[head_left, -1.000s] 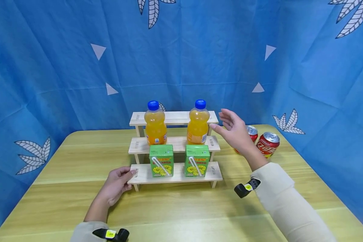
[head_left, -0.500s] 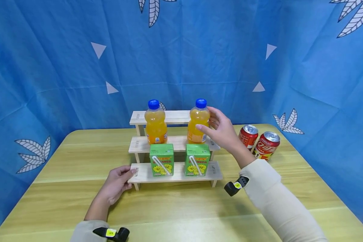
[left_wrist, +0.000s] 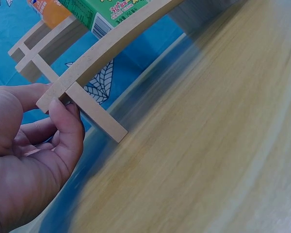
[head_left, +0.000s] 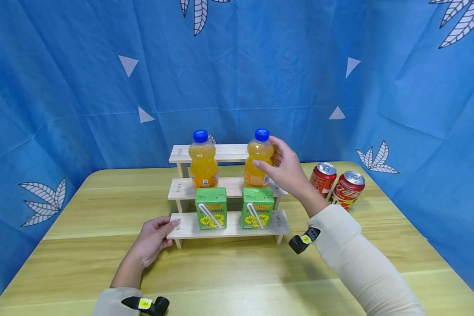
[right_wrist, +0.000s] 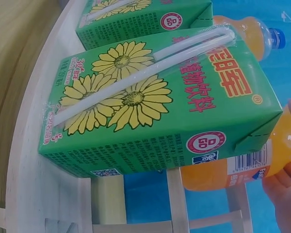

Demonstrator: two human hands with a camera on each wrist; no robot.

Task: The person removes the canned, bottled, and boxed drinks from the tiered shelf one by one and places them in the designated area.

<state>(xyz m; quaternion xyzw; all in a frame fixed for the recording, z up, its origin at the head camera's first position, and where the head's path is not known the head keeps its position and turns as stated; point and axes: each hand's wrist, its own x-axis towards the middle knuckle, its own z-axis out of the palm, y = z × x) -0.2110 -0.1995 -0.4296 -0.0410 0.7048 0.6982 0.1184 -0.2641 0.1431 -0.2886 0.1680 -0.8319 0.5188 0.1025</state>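
A three-tier wooden shelf stands on the table. My left hand pinches the left end of its lowest board between thumb and fingers, seen closely in the left wrist view. On the middle board stand two blue-capped bottles of orange drink. My right hand grips the right bottle, thumb in front and fingers behind; the left bottle stands untouched. Two green drink cartons with straws, the left carton and the right carton, sit on the lowest board. The right carton fills much of the right wrist view.
Two red drink cans stand on the table right of the shelf, a nearer can and a farther can. The wooden table extends in front. A blue patterned curtain hangs behind.
My right hand has moved left from beside the cans to the right bottle and taken hold of it. The cans show more fully now. My left hand keeps its place on the shelf.
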